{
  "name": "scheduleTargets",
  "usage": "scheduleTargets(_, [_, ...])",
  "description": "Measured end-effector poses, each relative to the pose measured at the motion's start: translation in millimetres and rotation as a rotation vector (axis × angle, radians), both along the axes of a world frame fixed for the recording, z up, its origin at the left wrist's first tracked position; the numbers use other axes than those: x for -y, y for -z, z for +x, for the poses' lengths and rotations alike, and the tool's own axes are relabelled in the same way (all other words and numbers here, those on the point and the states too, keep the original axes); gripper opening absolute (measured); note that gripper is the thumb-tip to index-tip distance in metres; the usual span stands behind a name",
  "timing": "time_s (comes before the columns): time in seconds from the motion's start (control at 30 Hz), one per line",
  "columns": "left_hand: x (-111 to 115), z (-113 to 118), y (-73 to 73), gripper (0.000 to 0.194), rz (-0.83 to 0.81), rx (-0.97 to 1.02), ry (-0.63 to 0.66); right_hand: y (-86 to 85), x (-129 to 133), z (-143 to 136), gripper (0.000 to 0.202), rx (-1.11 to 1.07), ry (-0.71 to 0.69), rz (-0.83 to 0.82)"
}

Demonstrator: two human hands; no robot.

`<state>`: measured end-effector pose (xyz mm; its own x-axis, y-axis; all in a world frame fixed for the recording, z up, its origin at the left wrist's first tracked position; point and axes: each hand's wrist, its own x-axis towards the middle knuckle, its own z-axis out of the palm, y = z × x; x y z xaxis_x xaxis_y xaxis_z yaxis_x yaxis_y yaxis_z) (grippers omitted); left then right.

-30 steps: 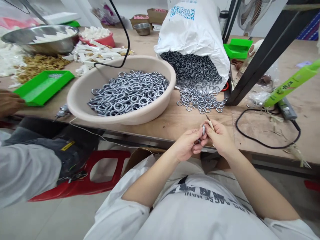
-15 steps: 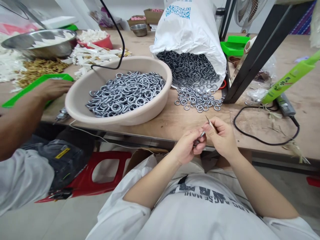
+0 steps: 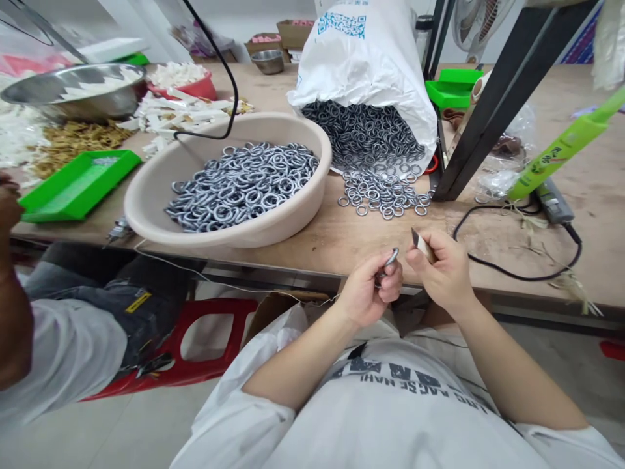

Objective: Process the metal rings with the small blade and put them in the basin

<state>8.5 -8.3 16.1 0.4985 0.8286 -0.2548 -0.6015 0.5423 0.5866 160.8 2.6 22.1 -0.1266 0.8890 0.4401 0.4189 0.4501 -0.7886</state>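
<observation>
My left hand (image 3: 368, 290) is closed on metal rings; one ring (image 3: 392, 256) stands up between thumb and forefinger, and another shows darkly in the fingers. To its right, my right hand (image 3: 442, 267) grips a small blade (image 3: 422, 246) with a pale handle and dark, pointed tip. The hands are apart, over the table's front edge. Beyond them lies a loose pile of grey rings (image 3: 383, 193), spilling from a white sack (image 3: 364, 62). A beige basin (image 3: 229, 238) full of similar rings stands to the left.
A black metal post (image 3: 508, 98) rises right of the sack. Farther right are a black cable (image 3: 508, 272) and a green tube (image 3: 556, 156). A green tray (image 3: 81, 189) lies left, near another person's hand (image 3: 8, 202). A red stool (image 3: 209, 339) stands below.
My hands have moved apart, showing the ring and blade more clearly. The other person's hand has drawn back left from the green tray. The view has shifted slightly.
</observation>
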Motion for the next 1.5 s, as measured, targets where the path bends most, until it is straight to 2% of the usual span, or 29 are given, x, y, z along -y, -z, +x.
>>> scheduleTargets(0.07, [1, 3, -1.6, 0.042, -0.007, -0.024, -0.104, -1.9, 7, 3, 0.036, 0.152, -0.015, 0.087])
scheduleTargets(0.17, [3, 10, -2.1, 0.046, -0.051, -0.066, -0.194, -4.9, 15, 2, 0.036, 0.336, -0.061, 0.109])
scheduleTargets(0.33, [4, 15, -1.0, 0.047, -0.044, -0.075, -0.216, -6.7, 16, 0, 0.035, 0.388, -0.063, 0.140])
scheduleTargets(0.47, [4, 16, -0.6, 0.045, -0.035, -0.065, -0.211, 2.4, 11, -1, 0.038, 0.390, -0.059, 0.118])
scheduleTargets(0.53, [6, 16, -1.8, 0.043, -0.021, -0.057, -0.187, 11.3, 2, 4, 0.040, 0.362, 0.007, 0.061])
scheduleTargets(0.63, [13, 13, -3.4, 0.041, 0.020, -0.032, -0.092, 22.8, -25, 22, 0.047, 0.286, 0.261, -0.084])
scheduleTargets(0.7, [14, 9, -2.1, 0.039, 0.022, -0.019, -0.060, 24.6, -47, 37, 0.049, 0.335, 0.359, -0.132])
scheduleTargets(0.83, [5, 0, 5.6, 0.025, 0.016, -0.100, -0.105, 18.5, -87, 43, 0.038, 0.656, 0.338, -0.156])
scheduleTargets(0.9, [-1, -5, 9.4, 0.031, 0.027, -0.149, -0.121, 16.0, -101, 36, 0.035, 0.794, 0.323, -0.231])
scheduleTargets(0.97, [-7, -10, 12.1, 0.037, 0.019, -0.179, -0.161, 14.5, -110, 31, 0.031, 0.840, 0.316, -0.301])
scheduleTargets(1.1, [-16, -23, 13.0, 0.023, -0.062, -0.164, -0.222, 7.1, -105, 32, 0.026, 0.805, 0.311, -0.320])
scheduleTargets(1.2, [-19, -23, 11.5, 0.022, -0.062, -0.203, -0.233, 1.1, -76, 25, 0.025, 0.601, 0.169, -0.304])
scheduleTargets(1.3, [-18, -9, 14.3, 0.031, 0.076, -0.301, -0.297, 6.2, -37, 2, 0.032, -0.036, -0.117, -0.390])
scheduleTargets(1.33, [-17, -4, 16.8, 0.034, 0.126, -0.326, -0.315, 10.5, -25, -7, 0.032, -0.209, -0.166, -0.427])
scheduleTargets(1.4, [-15, 7, 23.0, 0.038, 0.197, -0.367, -0.344, 20.2, -5, -23, 0.031, -0.437, -0.171, -0.481])
scheduleTargets(1.5, [-13, 14, 30.1, 0.040, 0.251, -0.383, -0.372, 28.2, 7, -32, 0.026, -0.460, -0.021, -0.373])
